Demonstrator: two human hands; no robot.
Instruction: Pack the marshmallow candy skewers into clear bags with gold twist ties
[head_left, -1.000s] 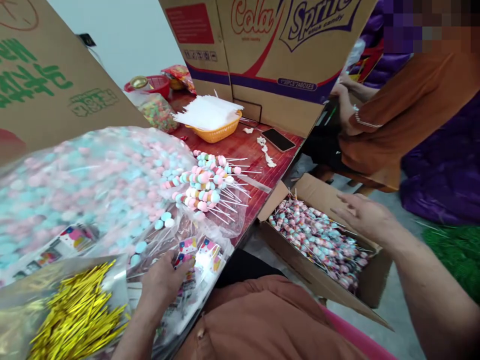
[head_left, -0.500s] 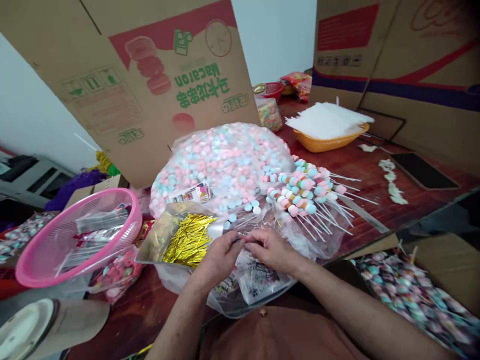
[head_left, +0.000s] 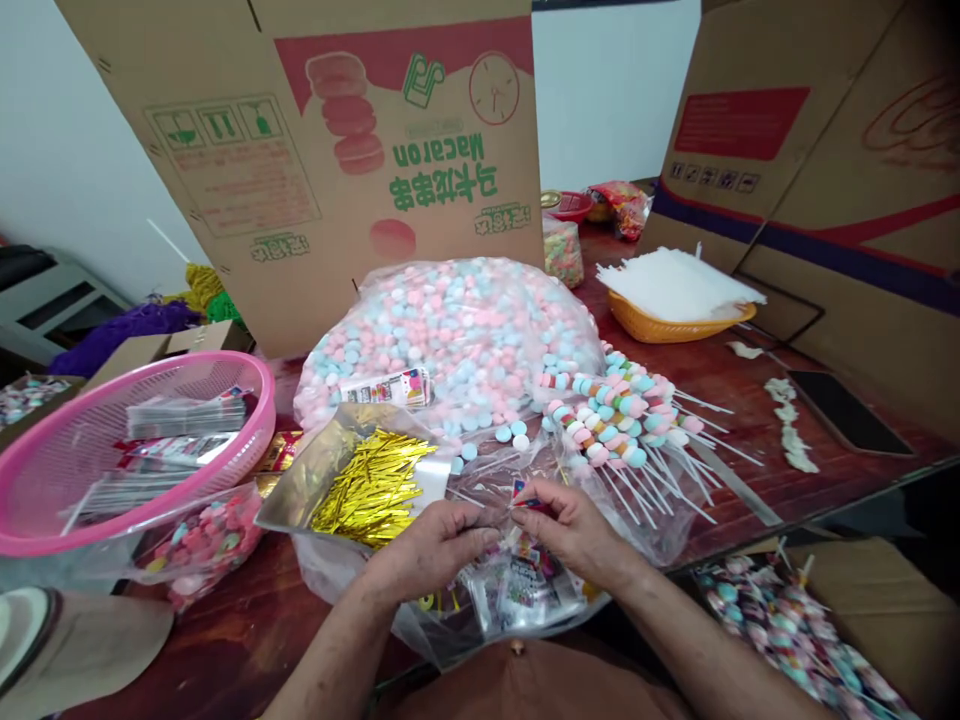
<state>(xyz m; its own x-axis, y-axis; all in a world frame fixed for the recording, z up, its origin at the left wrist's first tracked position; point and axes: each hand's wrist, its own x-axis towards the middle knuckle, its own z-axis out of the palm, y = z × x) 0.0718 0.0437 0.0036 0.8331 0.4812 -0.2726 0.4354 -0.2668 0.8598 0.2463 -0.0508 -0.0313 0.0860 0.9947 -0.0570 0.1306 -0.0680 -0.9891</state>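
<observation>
My left hand (head_left: 433,548) and my right hand (head_left: 572,528) meet over a heap of small printed clear bags (head_left: 517,585) at the table's near edge. Both pinch the top edge of one clear printed bag (head_left: 517,500) between thumb and fingers. Just left of my left hand lies an open packet of gold twist ties (head_left: 371,485). Beyond my right hand lies a pile of candy skewers (head_left: 622,420), pastel discs on white sticks. Behind it all sits a big clear sack of pink and blue candies (head_left: 457,335).
A pink basket (head_left: 90,505) with flat packets stands at the left, a bag of sweets below it. An orange basket of white sheets (head_left: 679,300) and a phone (head_left: 847,410) lie at the right. Cardboard boxes (head_left: 337,160) wall the back. A carton of finished skewers (head_left: 795,625) sits low right.
The view swung left from the carton to the table. My right hand came from above the carton to join my left at the printed bags, and both now pinch one bag.
</observation>
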